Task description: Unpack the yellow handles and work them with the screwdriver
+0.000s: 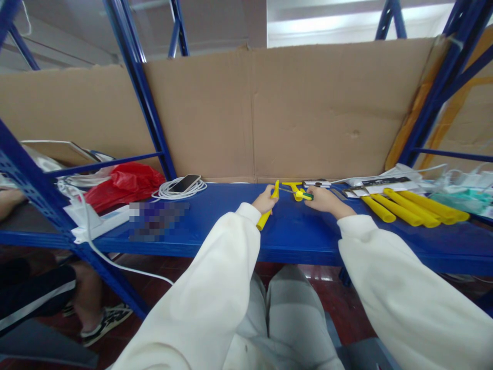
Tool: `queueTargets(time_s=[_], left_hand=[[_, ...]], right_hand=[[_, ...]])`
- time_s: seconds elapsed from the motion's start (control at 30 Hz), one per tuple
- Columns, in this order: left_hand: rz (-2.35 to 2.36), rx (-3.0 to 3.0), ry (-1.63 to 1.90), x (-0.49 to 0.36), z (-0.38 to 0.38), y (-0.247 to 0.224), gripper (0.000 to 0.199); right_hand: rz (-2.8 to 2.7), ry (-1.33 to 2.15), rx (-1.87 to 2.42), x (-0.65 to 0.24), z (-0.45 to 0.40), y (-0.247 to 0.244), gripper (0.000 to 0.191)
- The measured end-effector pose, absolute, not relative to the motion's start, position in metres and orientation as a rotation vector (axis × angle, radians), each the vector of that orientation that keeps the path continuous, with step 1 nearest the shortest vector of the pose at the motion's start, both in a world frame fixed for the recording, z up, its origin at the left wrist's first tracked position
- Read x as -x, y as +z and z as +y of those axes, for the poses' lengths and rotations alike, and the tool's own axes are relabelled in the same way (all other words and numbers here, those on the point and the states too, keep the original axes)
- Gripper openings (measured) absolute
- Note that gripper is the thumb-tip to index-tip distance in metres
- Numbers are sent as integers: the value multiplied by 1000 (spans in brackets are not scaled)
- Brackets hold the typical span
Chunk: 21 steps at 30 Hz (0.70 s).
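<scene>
My left hand (265, 200) is closed around a yellow plastic handle (264, 220), which stands tilted with its narrower upper part above my fingers. My right hand (324, 199) grips a screwdriver with a green and yellow handle (307, 196). Its thin metal shaft (285, 190) points left to the yellow handle's upper part; whether the tip touches it is too small to tell. Just behind the screwdriver lies a yellow T-shaped plastic piece (292, 184) on the blue shelf table.
Several yellow handles (414, 208) lie in a row at the right. A phone (185, 183) rests on a coiled white cable, beside a red plastic bag (125, 185). Cardboard (308, 113) walls the back. Another person's leg (88, 293) shows at lower left, beyond a blue post.
</scene>
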<state>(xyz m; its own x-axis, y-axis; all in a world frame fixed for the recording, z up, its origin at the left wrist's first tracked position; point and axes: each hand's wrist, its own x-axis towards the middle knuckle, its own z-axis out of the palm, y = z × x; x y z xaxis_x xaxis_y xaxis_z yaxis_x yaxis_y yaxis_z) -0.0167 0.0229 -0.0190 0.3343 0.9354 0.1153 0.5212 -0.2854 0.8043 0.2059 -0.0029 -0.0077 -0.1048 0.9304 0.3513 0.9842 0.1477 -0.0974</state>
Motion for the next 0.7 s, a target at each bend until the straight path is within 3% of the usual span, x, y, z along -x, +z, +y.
queueTargets(time_s=[0.7], left_hand=[[1261,-1942,767,17,24,-20,42]], right_hand=[[-2151,-110,1773,-209,0,-9,19]])
